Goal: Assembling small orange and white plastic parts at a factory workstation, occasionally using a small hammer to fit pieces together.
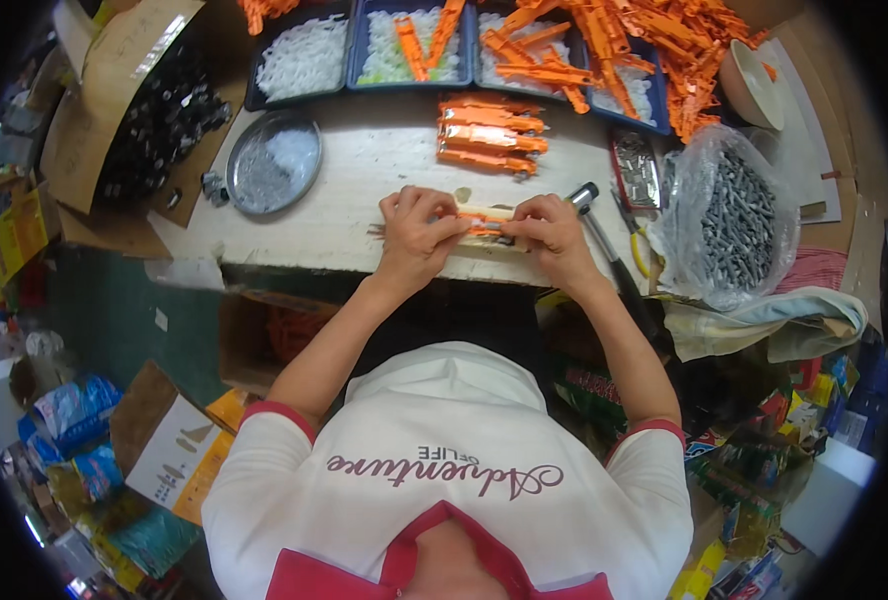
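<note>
Looking down at a pale worktop (354, 190), with an orange part (485, 222) near the front edge, right between both hands. Got the left hand (417, 234) pinching its left end with thumb and fingertips, and the right hand (556, 236) pinching the right end pretty much the same way. Can't make out either tip of the orange part, thanks to all those fingers. Can just about spot something greyish along the middle, way too small and blurry to name. Also seeing something thin poking out left of the left hand, mostly hidden, no clue on that one. Just behind, got a row of orange pieces (489, 135) lying side by side. Next to the right hand, spotting a hammer (604, 240), handle running down toward the forearm, far end lost in the dark. Can't tell scissors from pliers with the yellow-handled tool (643, 252) beside it. Further right, got a clear bag (739, 225) full of grey bits, kinda fuzzy through the plastic. Along the back, seeing blue trays (409, 86) of white pieces, partly buried on the right under an orange heap (654, 50), cut off up top.
</note>
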`<state>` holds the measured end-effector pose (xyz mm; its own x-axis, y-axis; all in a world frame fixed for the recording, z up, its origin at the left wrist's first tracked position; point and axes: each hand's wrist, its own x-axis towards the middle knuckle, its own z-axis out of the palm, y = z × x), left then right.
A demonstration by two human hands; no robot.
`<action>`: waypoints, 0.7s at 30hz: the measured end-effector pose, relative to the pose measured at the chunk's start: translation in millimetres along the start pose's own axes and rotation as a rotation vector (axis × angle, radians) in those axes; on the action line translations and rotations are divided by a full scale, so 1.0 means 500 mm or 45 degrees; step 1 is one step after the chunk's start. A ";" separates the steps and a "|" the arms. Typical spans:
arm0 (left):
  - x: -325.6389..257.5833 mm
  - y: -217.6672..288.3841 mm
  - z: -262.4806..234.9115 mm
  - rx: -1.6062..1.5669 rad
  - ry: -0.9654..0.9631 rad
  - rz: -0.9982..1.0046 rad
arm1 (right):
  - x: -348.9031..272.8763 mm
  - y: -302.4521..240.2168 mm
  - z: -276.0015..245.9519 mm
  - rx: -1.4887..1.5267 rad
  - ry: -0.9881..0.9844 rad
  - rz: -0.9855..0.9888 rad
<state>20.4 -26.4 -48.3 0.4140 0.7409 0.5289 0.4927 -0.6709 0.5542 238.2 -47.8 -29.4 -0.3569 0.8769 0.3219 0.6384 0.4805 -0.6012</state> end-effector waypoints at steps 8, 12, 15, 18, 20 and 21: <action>0.001 0.003 -0.008 0.015 -0.006 -0.001 | 0.143 0.048 -0.098 -0.635 0.315 0.011; 0.005 0.005 -0.006 0.016 -0.012 -0.009 | 0.239 0.125 -0.110 -0.907 0.379 0.076; 0.006 0.008 -0.005 0.012 -0.009 0.000 | 0.269 0.168 -0.106 -1.199 0.205 0.165; 0.005 0.007 -0.005 0.020 -0.006 0.020 | 0.276 0.176 -0.121 -1.074 0.228 0.165; 0.004 0.006 -0.006 0.036 -0.036 0.037 | 0.269 0.162 -0.143 -0.800 0.487 0.046; 0.010 0.017 -0.015 0.037 -0.031 0.035 | 0.260 0.138 -0.154 -0.800 0.486 0.041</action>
<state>20.8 -28.5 -36.4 0.4461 0.7229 0.5276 0.5026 -0.6901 0.5207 288.3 100.3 27.2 -0.1425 0.7778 0.6121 0.9559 0.2685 -0.1187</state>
